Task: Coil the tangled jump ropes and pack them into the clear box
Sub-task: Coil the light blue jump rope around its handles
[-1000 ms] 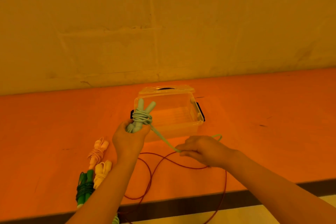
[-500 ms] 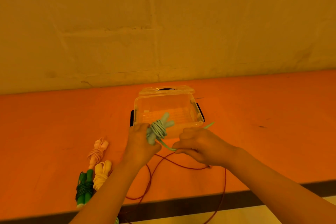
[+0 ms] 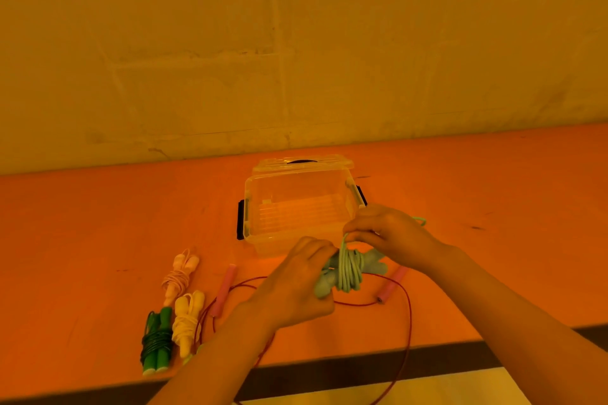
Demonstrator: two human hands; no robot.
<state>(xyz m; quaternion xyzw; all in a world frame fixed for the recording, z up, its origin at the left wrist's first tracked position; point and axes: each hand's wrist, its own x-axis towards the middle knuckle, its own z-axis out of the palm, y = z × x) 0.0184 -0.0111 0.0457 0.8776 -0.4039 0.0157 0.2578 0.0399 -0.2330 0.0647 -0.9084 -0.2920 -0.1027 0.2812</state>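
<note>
the left hand grips the handles of the mint jump rope, fingers curled round the bundle just in front of the clear box. the right hand pinches a loop of the mint cord above the coil, where the turns already wrap the two handles — a free end of cord shows past the right knuckles. the box sits open on the orange table, its lid lying behind it against the wall side. a red rope with pink handles lies loose under both hands, one loop hanging over the table's near edge. to the left lie three coiled ropes — a pink bundle, a yellow bundle and a green bundle, close together.
</note>
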